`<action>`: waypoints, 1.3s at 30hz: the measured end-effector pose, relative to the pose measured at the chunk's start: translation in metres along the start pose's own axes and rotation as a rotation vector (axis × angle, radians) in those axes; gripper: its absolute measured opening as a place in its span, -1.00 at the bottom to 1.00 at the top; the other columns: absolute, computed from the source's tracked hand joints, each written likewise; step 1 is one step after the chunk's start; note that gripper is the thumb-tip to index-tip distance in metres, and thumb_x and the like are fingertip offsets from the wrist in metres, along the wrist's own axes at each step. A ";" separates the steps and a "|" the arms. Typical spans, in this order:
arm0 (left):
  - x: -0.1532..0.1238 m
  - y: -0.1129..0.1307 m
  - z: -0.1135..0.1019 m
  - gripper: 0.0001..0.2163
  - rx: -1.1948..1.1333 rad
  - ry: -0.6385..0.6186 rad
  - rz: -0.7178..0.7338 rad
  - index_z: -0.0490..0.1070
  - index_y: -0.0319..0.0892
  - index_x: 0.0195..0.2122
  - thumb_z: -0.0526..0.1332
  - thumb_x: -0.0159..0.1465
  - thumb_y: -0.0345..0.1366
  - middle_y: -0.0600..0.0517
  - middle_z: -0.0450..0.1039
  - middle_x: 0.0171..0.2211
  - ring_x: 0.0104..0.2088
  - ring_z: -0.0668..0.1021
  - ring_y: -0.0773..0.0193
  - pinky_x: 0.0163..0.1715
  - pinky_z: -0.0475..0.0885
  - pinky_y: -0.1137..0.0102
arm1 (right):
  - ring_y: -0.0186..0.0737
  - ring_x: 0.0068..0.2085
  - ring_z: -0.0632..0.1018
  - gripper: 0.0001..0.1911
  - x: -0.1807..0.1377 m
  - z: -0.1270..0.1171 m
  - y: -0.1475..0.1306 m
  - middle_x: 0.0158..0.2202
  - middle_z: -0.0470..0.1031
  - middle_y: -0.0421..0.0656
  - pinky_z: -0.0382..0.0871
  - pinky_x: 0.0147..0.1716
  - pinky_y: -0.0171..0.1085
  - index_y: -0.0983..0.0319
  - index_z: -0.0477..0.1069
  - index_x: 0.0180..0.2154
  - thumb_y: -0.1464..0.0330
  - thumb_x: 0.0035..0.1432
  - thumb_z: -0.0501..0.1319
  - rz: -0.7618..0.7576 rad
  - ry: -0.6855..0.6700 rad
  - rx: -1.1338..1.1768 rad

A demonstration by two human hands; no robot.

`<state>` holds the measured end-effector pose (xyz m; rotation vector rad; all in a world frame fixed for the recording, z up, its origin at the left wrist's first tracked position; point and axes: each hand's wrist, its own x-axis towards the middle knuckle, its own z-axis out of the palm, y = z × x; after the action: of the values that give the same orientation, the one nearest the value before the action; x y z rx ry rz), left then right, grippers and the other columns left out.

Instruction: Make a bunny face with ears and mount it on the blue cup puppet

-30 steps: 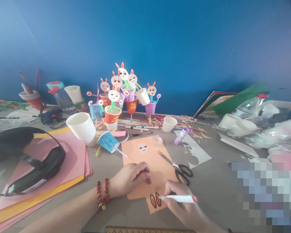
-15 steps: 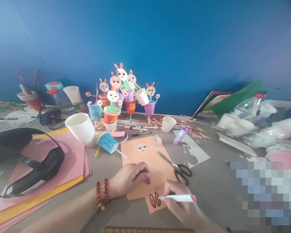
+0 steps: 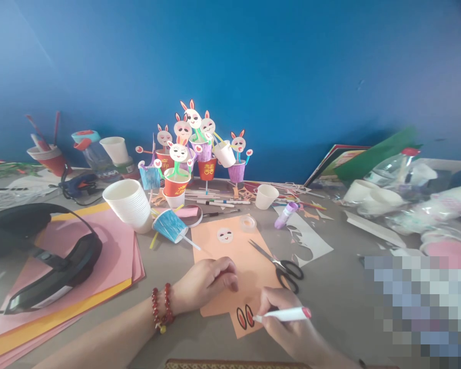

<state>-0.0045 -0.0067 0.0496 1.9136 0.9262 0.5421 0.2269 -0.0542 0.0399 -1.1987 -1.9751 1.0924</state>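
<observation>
Right hand [image 3: 286, 333] is pinching a white marker [image 3: 292, 314] with a red end, tip pointing left, right at the edge of the second of two black-outlined ovals with red middles. Can't quite tell if it's touching the paper. Those ovals are on a small orange piece [image 3: 239, 332] at the near edge of a bigger orange sheet [image 3: 249, 266]. Left hand [image 3: 205, 282] lies over that sheet's left edge, fingers loosely curled inward; can't tell if they're fully closed. Black-handled scissors [image 3: 278, 263] sit partly on the sheet, just beyond the right hand, blades angled away. Further up are a little round face cutout [image 3: 225, 235] and a clear tape roll [image 3: 242, 224]. Off to the left, a blue-coloured cup [image 3: 170, 225] lies tipped over, and a purple glue stick [image 3: 286, 215] is on the right.
</observation>
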 end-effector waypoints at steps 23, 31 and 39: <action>0.000 0.000 0.000 -0.84 -0.014 0.003 -0.005 0.37 -0.11 -0.26 0.02 0.40 -0.27 0.08 0.62 -0.29 -0.28 0.60 0.30 -0.29 0.37 0.49 | -0.35 -0.58 0.21 -0.83 0.000 0.001 0.001 -0.63 0.20 -0.33 0.03 -0.57 -0.34 0.17 0.15 -0.57 0.45 0.02 0.07 0.000 0.004 0.001; 0.000 0.000 0.000 -0.85 -0.009 0.008 -0.007 0.37 -0.11 -0.26 0.04 0.39 -0.31 0.09 0.62 -0.30 -0.29 0.60 0.31 -0.30 0.37 0.51 | -0.35 -0.58 0.21 -0.82 0.000 0.001 0.001 -0.63 0.20 -0.33 0.01 -0.56 -0.34 0.17 0.14 -0.56 0.45 0.03 0.08 -0.010 0.015 -0.019; 0.000 0.001 0.000 -0.85 -0.011 0.003 -0.016 0.38 -0.11 -0.26 0.04 0.39 -0.31 0.10 0.62 -0.31 -0.30 0.60 0.30 -0.31 0.37 0.50 | -0.34 -0.57 0.23 -0.84 0.000 0.001 0.001 -0.62 0.21 -0.32 0.04 -0.55 -0.34 0.17 0.15 -0.55 0.44 0.03 0.07 0.013 0.012 -0.009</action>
<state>-0.0038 -0.0067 0.0509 1.8943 0.9380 0.5400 0.2265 -0.0541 0.0382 -1.2216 -1.9681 1.0813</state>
